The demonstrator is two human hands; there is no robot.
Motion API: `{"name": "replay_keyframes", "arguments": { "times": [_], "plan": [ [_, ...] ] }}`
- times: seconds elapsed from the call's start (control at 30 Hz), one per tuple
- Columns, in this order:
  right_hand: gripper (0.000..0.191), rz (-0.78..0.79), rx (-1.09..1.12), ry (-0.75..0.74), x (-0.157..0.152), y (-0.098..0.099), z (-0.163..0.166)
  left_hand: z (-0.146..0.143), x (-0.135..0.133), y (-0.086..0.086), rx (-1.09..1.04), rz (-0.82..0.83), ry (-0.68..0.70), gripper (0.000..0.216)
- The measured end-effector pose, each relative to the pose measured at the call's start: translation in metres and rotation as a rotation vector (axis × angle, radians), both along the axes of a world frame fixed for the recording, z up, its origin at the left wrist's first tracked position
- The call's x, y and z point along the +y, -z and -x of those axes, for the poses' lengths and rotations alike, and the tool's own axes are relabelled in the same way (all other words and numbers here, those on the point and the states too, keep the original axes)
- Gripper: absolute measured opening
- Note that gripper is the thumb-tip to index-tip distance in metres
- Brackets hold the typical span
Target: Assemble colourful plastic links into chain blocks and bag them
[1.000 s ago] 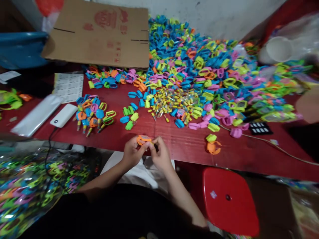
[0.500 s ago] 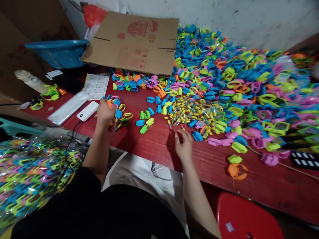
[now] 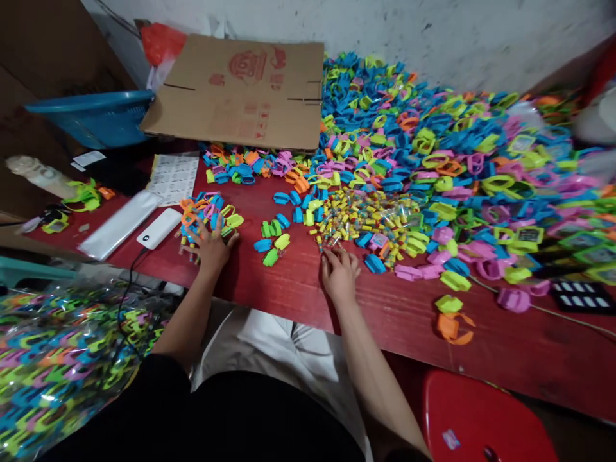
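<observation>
My left hand (image 3: 212,242) lies on the red table (image 3: 366,301) with fingers spread, its fingertips at a small pile of assembled coloured toy pieces (image 3: 205,213). My right hand (image 3: 339,269) rests further right, fingers curled down onto the near edge of a heap of small yellow parts (image 3: 360,218); whether it pinches one is hidden. A few loose green and blue plastic pieces (image 3: 272,240) sit between the two hands. A huge mound of blue, green, pink and orange plastic loops (image 3: 433,141) covers the back right of the table.
A white power bank (image 3: 158,228) with a black cable and a clear bag (image 3: 118,224) lie left of the pile. A cardboard sheet (image 3: 240,90) leans at the back, a blue basket (image 3: 91,115) beside it. A red stool (image 3: 481,417) stands bottom right; a bag of coloured parts (image 3: 62,359) sits bottom left.
One second ago both hands held an orange piece together at the table edge. The left hand then reached to the small pile and the right to the yellow parts; the orange piece is gone from them.
</observation>
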State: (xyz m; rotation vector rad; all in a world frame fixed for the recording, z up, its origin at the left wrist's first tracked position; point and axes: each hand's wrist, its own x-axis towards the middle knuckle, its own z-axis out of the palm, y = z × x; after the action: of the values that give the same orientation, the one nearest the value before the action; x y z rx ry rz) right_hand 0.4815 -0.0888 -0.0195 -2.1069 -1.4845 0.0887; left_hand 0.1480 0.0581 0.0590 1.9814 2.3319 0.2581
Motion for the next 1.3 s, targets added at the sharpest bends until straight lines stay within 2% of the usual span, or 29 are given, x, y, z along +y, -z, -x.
{"name": "replay_keyframes", "arguments": {
  "times": [0.2,0.3,0.37,0.43,0.53,0.6,0.63,0.77,0.93,1.0,1.07,1.13,1.23,1.3],
  "plan": [
    [0.052,0.044,-0.106,-0.067,0.0,-0.009,0.006,-0.001,0.062,0.001,-0.011,-0.037,-0.078,0.094],
    [0.052,0.094,-0.113,-0.107,0.001,-0.012,0.008,-0.005,0.072,-0.009,-0.007,-0.041,-0.132,0.093],
    [0.05,0.101,-0.077,-0.104,0.002,-0.013,0.008,-0.01,0.063,-0.016,-0.025,-0.075,-0.133,0.088],
    [0.049,0.088,-0.05,-0.111,0.004,-0.013,0.008,-0.019,0.04,-0.019,-0.086,-0.168,-0.027,0.072],
    [0.051,0.071,-0.05,-0.165,0.006,-0.015,0.008,-0.038,-0.006,-0.01,-0.262,-0.307,0.362,0.036],
    [0.05,0.073,-0.045,-0.2,0.008,-0.016,0.008,-0.053,-0.034,0.002,-0.337,-0.295,0.584,0.024],
    [0.049,0.07,-0.038,-0.209,0.008,-0.016,0.008,-0.06,-0.044,0.008,-0.343,-0.263,0.635,0.02],
    [0.039,0.034,-0.007,-0.195,0.004,-0.017,0.008,-0.075,-0.061,0.019,-0.363,-0.115,0.588,0.01],
    [0.032,0.069,0.082,-0.058,0.007,-0.017,0.002,-0.071,-0.068,0.021,-0.665,0.133,0.508,0.018],
    [0.028,0.059,0.157,-0.033,0.009,-0.02,0.002,-0.069,-0.075,0.022,-0.798,0.18,0.507,0.02],
    [0.028,-0.008,0.29,-0.065,0.007,-0.025,0.008,-0.069,-0.085,0.019,-0.856,0.142,0.519,0.019],
    [0.031,-0.094,0.499,-0.171,-0.003,-0.033,0.022,-0.069,-0.094,0.012,-0.813,0.024,0.574,0.018],
    [0.038,-0.138,0.798,-0.351,-0.026,-0.052,0.052,-0.07,-0.107,-0.007,-0.659,-0.167,0.777,0.01],
    [0.042,-0.127,0.909,-0.398,-0.039,-0.066,0.069,-0.072,-0.112,-0.019,-0.564,-0.23,0.916,0.015]
  ]
}}
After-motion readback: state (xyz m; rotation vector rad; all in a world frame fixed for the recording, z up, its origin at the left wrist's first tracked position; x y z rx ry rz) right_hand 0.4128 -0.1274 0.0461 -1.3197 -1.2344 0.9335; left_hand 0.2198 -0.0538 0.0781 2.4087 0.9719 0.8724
